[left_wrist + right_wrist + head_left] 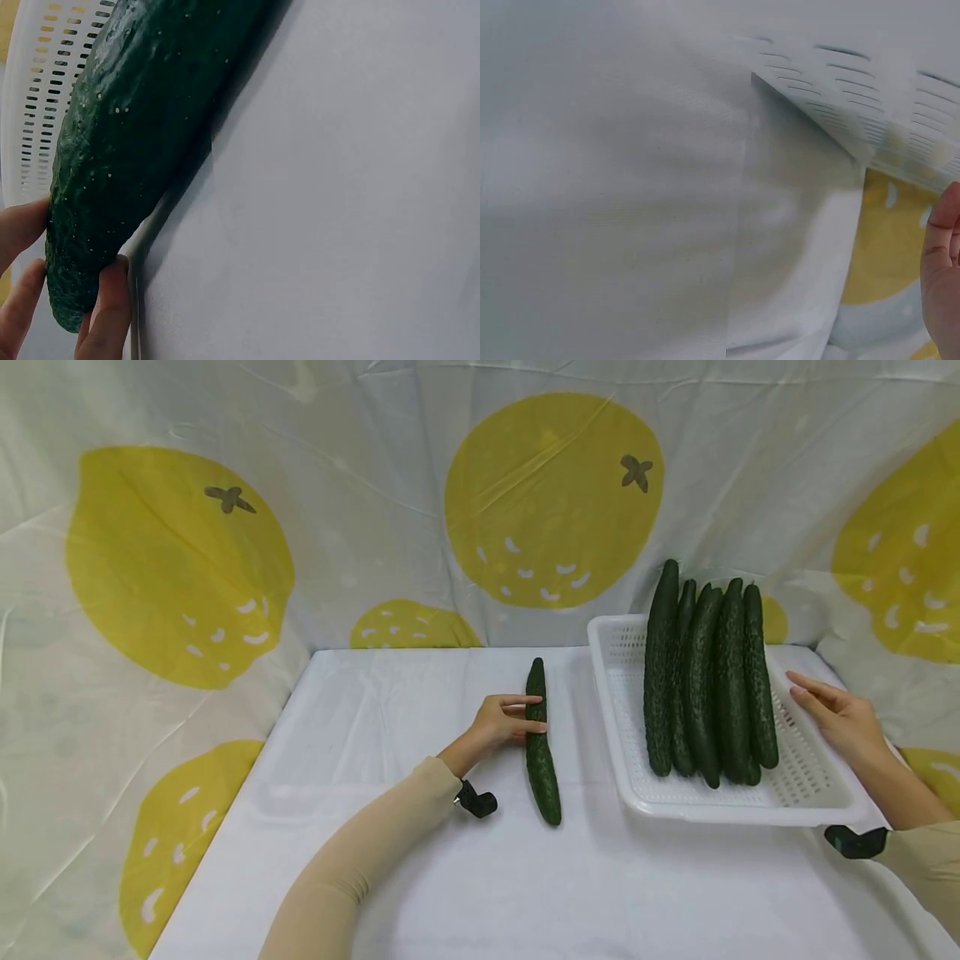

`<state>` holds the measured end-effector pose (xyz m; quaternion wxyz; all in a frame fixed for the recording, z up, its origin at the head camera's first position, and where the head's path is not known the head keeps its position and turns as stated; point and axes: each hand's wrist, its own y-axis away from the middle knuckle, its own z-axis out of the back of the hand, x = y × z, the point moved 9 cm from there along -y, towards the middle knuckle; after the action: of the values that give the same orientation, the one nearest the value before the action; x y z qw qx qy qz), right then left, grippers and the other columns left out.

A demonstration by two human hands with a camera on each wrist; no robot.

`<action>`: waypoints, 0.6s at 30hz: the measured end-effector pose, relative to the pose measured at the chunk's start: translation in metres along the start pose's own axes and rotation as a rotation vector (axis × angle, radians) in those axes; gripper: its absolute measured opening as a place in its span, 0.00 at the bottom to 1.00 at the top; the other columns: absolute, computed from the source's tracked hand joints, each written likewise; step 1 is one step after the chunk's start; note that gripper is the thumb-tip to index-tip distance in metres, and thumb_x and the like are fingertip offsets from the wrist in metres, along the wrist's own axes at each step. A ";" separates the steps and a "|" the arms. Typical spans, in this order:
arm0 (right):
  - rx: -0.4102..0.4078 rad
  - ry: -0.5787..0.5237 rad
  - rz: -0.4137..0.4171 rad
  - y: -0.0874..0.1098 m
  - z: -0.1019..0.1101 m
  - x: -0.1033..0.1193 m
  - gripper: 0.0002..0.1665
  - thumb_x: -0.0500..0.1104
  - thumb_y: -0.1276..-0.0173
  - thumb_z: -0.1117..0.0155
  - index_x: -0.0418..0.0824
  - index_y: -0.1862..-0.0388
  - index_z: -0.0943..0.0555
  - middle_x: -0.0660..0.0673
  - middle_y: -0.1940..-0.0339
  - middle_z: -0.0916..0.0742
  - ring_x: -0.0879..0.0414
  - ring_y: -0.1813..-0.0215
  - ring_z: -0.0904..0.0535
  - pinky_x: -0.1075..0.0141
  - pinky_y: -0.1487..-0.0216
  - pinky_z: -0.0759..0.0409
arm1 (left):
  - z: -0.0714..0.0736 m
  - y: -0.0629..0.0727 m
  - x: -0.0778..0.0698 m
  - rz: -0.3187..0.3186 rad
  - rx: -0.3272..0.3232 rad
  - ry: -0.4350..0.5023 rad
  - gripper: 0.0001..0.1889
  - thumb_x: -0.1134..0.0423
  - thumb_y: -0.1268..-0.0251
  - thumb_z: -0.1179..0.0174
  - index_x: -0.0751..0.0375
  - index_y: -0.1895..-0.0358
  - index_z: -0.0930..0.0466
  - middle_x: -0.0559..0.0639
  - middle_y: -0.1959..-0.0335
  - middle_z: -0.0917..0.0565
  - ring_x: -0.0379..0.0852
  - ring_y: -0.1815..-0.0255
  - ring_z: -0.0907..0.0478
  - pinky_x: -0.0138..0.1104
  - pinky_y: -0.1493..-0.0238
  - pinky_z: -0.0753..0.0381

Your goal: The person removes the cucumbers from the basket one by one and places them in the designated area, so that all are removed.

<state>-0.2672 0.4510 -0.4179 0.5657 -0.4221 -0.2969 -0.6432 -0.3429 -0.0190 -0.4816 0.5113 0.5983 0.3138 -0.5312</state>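
Note:
A long dark green cucumber (543, 777) lies lengthwise over the white table, left of the basket. My left hand (498, 720) grips it around its upper half, fingers and thumb on opposite sides. The left wrist view shows those fingertips (114, 292) pressed to the bumpy skin near the narrow end of the cucumber (142, 127). My right hand (843, 718) is at the right side of the white plastic basket (742, 814), its straight fingers right at the rim. Several more cucumbers (701, 685) stand side by side in the basket, leaning against its back.
A white cloth covers the table (450, 877). Behind and at both sides hangs a pale curtain (360, 485) printed with large yellow lemons. In the right wrist view the slotted basket wall (862, 97) stands above the cloth.

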 end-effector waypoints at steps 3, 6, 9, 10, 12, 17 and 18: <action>-0.007 0.001 0.011 0.000 0.001 0.000 0.21 0.47 0.24 0.39 0.71 0.39 0.21 0.84 0.64 0.22 0.80 0.59 0.32 0.82 0.73 0.30 | 0.000 0.000 0.001 0.011 -0.017 -0.024 0.26 0.68 0.51 0.21 0.53 0.44 0.14 0.65 0.35 0.26 0.48 0.70 0.15 0.41 0.60 0.13; -0.012 -0.002 0.021 -0.001 0.001 0.002 0.20 0.47 0.24 0.38 0.73 0.41 0.20 0.83 0.65 0.21 0.81 0.61 0.31 0.81 0.74 0.30 | 0.000 0.000 0.002 0.014 -0.038 -0.046 0.25 0.67 0.51 0.21 0.51 0.45 0.13 0.64 0.35 0.25 0.47 0.72 0.16 0.39 0.62 0.13; -0.007 -0.003 0.018 0.000 0.001 0.000 0.21 0.47 0.24 0.39 0.72 0.40 0.21 0.83 0.65 0.21 0.81 0.61 0.31 0.81 0.74 0.29 | -0.001 0.000 0.002 0.014 -0.042 -0.063 0.26 0.66 0.51 0.21 0.50 0.45 0.13 0.64 0.34 0.26 0.48 0.70 0.15 0.39 0.62 0.13; -0.006 -0.001 0.017 -0.001 0.001 0.000 0.21 0.47 0.24 0.39 0.72 0.39 0.21 0.84 0.64 0.21 0.81 0.61 0.31 0.82 0.73 0.29 | -0.001 0.000 0.001 0.011 -0.040 -0.066 0.26 0.66 0.51 0.21 0.51 0.45 0.13 0.64 0.34 0.26 0.48 0.69 0.15 0.39 0.62 0.13; 0.000 -0.003 0.014 -0.001 0.000 0.000 0.21 0.47 0.24 0.39 0.70 0.38 0.22 0.84 0.64 0.22 0.81 0.59 0.32 0.82 0.73 0.29 | -0.002 0.000 0.000 0.001 -0.035 -0.080 0.26 0.65 0.51 0.20 0.51 0.45 0.13 0.64 0.34 0.27 0.49 0.66 0.14 0.40 0.61 0.13; 0.001 -0.019 0.021 -0.001 0.001 0.001 0.21 0.46 0.24 0.39 0.71 0.39 0.21 0.83 0.64 0.21 0.81 0.58 0.32 0.83 0.72 0.30 | -0.004 0.002 -0.005 -0.024 -0.022 -0.140 0.26 0.64 0.50 0.21 0.50 0.44 0.13 0.64 0.34 0.27 0.50 0.55 0.15 0.39 0.61 0.13; -0.001 -0.018 0.025 -0.001 0.001 0.001 0.21 0.46 0.24 0.39 0.71 0.39 0.21 0.83 0.64 0.21 0.81 0.58 0.32 0.83 0.71 0.30 | -0.004 0.002 -0.006 -0.026 -0.019 -0.150 0.26 0.64 0.50 0.21 0.50 0.43 0.14 0.64 0.34 0.27 0.51 0.52 0.16 0.39 0.62 0.13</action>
<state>-0.2677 0.4513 -0.4162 0.5705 -0.4320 -0.2965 -0.6324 -0.3411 -0.0148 -0.4760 0.5320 0.5478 0.2876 -0.5781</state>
